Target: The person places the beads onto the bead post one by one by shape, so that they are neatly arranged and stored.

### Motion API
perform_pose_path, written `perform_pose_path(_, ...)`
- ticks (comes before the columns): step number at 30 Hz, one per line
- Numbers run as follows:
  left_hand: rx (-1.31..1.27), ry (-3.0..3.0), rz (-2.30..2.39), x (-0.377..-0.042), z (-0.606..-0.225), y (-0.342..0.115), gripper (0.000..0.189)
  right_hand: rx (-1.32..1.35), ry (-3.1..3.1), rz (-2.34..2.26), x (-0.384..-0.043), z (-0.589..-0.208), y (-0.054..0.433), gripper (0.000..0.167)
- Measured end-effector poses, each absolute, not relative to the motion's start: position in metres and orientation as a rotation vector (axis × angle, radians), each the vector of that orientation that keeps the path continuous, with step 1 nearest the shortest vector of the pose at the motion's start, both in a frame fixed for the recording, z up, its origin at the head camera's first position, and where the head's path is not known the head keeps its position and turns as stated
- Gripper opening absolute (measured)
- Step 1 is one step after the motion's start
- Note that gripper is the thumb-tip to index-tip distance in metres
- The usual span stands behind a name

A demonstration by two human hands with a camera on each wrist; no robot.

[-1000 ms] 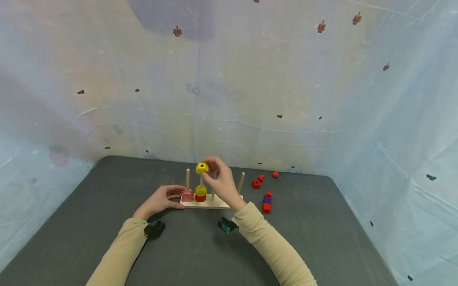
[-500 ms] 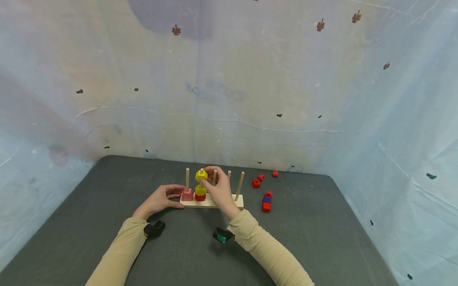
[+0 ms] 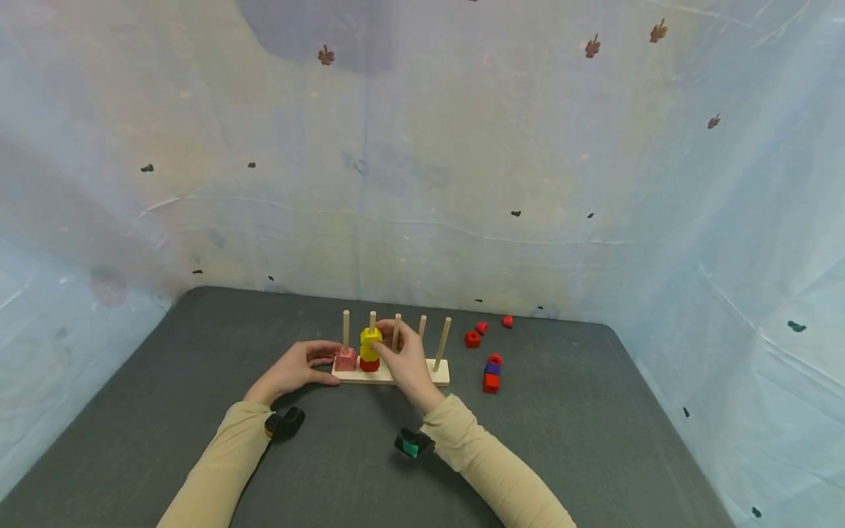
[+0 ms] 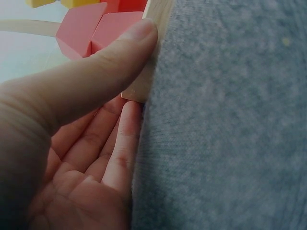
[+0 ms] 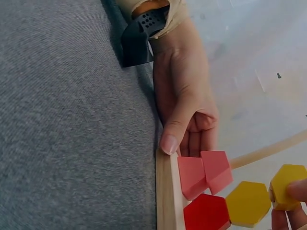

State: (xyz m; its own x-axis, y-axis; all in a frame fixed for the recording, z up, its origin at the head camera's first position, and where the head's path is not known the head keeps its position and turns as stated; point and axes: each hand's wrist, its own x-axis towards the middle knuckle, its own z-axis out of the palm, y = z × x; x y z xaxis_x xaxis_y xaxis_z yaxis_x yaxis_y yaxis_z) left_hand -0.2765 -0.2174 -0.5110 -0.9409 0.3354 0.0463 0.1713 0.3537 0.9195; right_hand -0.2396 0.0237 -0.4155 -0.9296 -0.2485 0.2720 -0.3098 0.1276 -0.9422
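Observation:
A wooden peg board (image 3: 440, 372) with several upright pegs lies on the dark table. My left hand (image 3: 300, 370) holds its left end, the thumb (image 4: 122, 57) pressed on the front edge and the fingers behind. Two pink blocks (image 5: 217, 171) are stacked on the leftmost peg. On the second peg a red block (image 5: 206, 213) sits at the bottom, with a yellow hexagonal block (image 5: 248, 203) on it. My right hand (image 3: 409, 363) pinches another yellow hexagonal block (image 5: 283, 182), threaded on that same peg just above the lower yellow one.
Right of the board, a red block (image 3: 491, 384), a blue block (image 3: 493, 369) and a red ring-like block (image 3: 495, 358) lie in a row. Farther back are more red blocks (image 3: 472, 339). A pale sheet (image 3: 422, 183) hangs behind the table.
My right hand has brought the yellow block from the top of the second peg down along it, close to the lower yellow block. The left hand stays at the board's end.

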Motion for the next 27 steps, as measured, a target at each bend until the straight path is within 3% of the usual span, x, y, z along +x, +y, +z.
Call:
perform_pose_path(13, 0.451, 2.464, 1.633, -0.277, -0.511, -0.217, 0.072, 0.637, -2.258, 1.976, -0.238, -0.423, 0.029, 0.038)
perform_pose_path(20, 0.470, 2.475, 1.626, -0.277, -0.512, -0.217, 0.073, 0.640, -2.286, 1.922, -0.225, -0.426, 0.041, 0.050)
perform_pose_path(27, 0.451, 2.467, 1.622, -0.276, -0.510, -0.217, 0.073, 0.688, -2.312, 1.903, -0.209, -0.425, 0.068, 0.052)
